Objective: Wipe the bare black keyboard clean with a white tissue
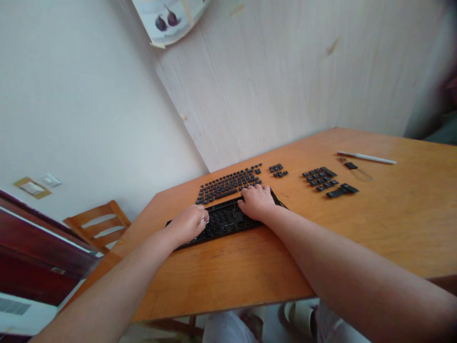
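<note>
A black keyboard base (228, 220) without its keycaps lies at a slant on the wooden table. My left hand (189, 224) is closed low over its left part, and a bit of something small and white shows at the fingers; its kind is too small to tell. Across the right part of the base rests my right hand (257, 202), its fingers bent over the far edge and the thumb on the near side. Just behind the base, loose black keycaps (228, 183) are laid out in keyboard rows.
Further right on the table (235, 281) lie small groups of arrow and navigation keycaps (276, 167) and number-pad keycaps (319, 177). Beyond them are a white pen (367, 157) and a small dark object with a loop (352, 166). A wooden chair (98, 224) stands left.
</note>
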`<state>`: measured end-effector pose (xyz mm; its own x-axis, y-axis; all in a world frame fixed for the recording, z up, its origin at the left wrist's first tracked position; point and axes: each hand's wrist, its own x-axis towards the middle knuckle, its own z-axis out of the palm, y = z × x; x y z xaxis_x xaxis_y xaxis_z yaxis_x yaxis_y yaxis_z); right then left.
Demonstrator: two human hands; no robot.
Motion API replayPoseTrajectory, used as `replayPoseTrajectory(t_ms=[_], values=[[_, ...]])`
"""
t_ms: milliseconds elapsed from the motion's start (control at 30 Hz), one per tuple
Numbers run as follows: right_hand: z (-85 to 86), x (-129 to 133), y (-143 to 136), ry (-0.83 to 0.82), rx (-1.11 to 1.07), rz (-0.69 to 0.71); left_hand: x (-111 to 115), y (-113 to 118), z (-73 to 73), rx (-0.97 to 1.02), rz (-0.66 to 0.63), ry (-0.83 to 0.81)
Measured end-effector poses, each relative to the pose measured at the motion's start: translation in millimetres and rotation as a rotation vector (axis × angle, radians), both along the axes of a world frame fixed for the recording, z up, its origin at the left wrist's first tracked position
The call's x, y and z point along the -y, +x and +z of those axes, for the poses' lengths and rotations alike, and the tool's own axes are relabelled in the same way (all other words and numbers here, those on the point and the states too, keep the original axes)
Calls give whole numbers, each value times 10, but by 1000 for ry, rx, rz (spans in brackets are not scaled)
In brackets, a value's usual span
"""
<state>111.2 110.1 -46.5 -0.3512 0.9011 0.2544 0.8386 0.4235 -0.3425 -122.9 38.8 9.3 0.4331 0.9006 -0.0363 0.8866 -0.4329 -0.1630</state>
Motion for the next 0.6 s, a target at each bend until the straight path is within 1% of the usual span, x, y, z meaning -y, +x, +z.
replayPoseTrajectory(t_ms=[433,600], values=[[2,4,6,20,1,-4,27,27,31,-68,-135,-9],[4,-4,9,20,5,-3,72,48,47,-34,-156,-11]])
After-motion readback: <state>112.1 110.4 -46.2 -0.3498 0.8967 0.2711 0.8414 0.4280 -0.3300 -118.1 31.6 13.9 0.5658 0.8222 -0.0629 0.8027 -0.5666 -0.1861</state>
